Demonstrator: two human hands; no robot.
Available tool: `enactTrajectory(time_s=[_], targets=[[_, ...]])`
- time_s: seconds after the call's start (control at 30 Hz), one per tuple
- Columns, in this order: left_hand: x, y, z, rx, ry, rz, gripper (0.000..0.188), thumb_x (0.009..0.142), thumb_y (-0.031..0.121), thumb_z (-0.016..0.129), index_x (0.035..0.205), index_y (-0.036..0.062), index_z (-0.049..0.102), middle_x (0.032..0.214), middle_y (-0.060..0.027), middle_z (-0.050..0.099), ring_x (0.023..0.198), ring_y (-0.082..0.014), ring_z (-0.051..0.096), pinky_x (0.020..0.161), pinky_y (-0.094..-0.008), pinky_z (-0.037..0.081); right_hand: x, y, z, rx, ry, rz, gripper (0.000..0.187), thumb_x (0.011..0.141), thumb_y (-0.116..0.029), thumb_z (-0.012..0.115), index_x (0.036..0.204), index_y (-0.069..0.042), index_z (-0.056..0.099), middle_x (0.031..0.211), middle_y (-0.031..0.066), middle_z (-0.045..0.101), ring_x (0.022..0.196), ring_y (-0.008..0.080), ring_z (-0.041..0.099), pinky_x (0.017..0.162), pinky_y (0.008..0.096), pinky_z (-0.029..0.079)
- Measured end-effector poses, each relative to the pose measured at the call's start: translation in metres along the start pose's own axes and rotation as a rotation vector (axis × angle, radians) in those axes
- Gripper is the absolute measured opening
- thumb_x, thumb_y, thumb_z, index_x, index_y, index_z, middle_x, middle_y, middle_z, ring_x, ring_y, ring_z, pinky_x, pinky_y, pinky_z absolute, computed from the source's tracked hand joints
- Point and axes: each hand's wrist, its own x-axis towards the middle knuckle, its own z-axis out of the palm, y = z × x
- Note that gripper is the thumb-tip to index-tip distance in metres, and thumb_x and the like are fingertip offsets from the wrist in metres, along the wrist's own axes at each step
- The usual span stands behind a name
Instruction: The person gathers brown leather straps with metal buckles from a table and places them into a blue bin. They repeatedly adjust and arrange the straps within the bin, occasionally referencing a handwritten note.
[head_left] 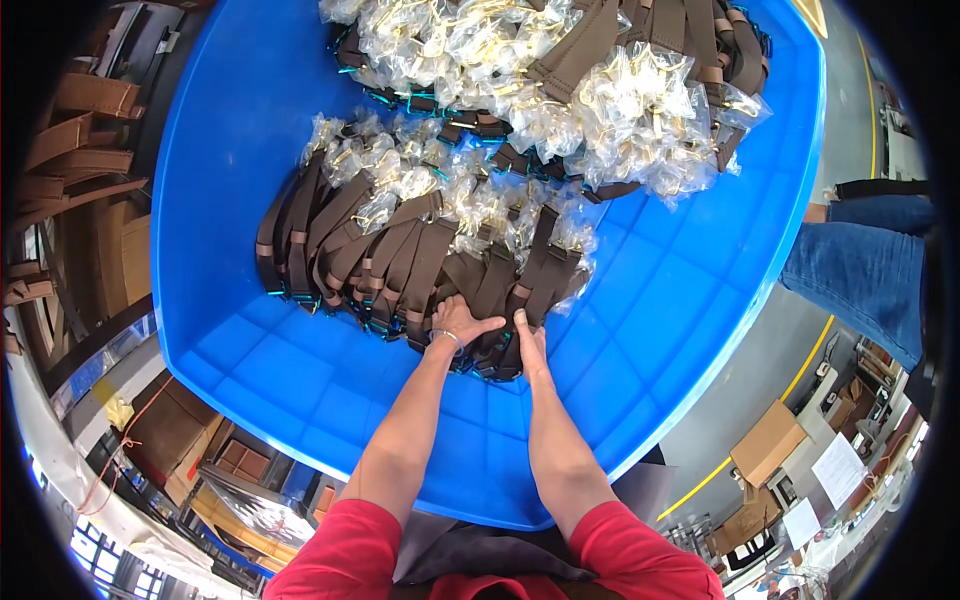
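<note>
Dark brown straps [345, 240] lie side by side in a row inside a large blue bin [255, 350]. They have lighter brown loops, blue-edged metal buckles at the near end and clear plastic wrapping over gold-coloured hardware at the far end. My left hand [465, 322], with a bracelet at its wrist, rests on the straps, thumb stretched to the right; some fingertips are hidden. At the right end of the row, my right hand [532, 346] holds the outermost straps, its thumb on top and its other fingers mostly hidden.
A second, bigger heap of plastic-wrapped straps [640, 120] fills the far part of the bin. A person in blue jeans [860, 270] stands beyond the right rim. Brown pieces [90, 150] sit on a rack at left; a cardboard box [768, 440] lies at lower right.
</note>
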Motion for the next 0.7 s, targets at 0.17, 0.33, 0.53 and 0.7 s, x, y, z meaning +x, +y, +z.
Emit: enactTrajectory(time_s=[0.17, 0.33, 0.53, 0.7], targets=[[-0.002, -0.019, 0.015, -0.102, 0.088, 0.056, 0.103, 0.048, 0.060, 0.071, 0.117, -0.0070, 0.033, 0.119, -0.0247, 0.039, 0.114, -0.0360, 0.036, 0.095, -0.0405, 0.031, -0.022, -0.018, 0.014, 0.483, -0.190, 0.188, 0.071, 0.072, -0.054, 0.058, 0.118, -0.002, 0.043, 0.112, 0.0096, 0.051, 0.100, 0.0226, 0.048, 0.085, 0.0357, 0.039], [-0.011, -0.014, -0.005, -0.690, -0.037, -0.001, 0.098, 0.051, 0.054, 0.073, 0.116, -0.0089, 0.035, 0.115, -0.0219, 0.045, 0.106, -0.0294, 0.046, 0.089, -0.0353, 0.037, -0.032, -0.035, 0.002, 0.770, -0.316, 0.210, 0.066, 0.073, -0.051, 0.058, 0.119, -0.006, 0.044, 0.113, 0.0106, 0.051, 0.101, 0.0260, 0.049, 0.086, 0.0397, 0.041], [-0.042, 0.014, -0.042, -0.932, -0.481, -0.066, 0.083, 0.061, 0.047, 0.070, 0.112, -0.0113, 0.039, 0.108, -0.0180, 0.050, 0.099, -0.0223, 0.052, 0.080, -0.0346, 0.043, -0.042, -0.055, -0.012, 0.653, -0.415, 0.207, 0.083, 0.067, -0.065, 0.053, 0.122, -0.005, 0.040, 0.117, 0.0118, 0.048, 0.103, 0.0268, 0.048, 0.086, 0.0397, 0.040], [-0.057, 0.001, -0.041, -1.060, -0.523, 0.049, 0.064, 0.071, 0.042, 0.064, 0.112, -0.0029, 0.045, 0.102, -0.0101, 0.056, 0.092, -0.0178, 0.056, 0.077, -0.0311, 0.045, -0.091, -0.094, -0.004, 0.600, -0.432, 0.182, 0.077, 0.066, -0.061, 0.058, 0.117, -0.005, 0.044, 0.109, 0.0114, 0.052, 0.097, 0.0258, 0.052, 0.081, 0.0377, 0.044]])
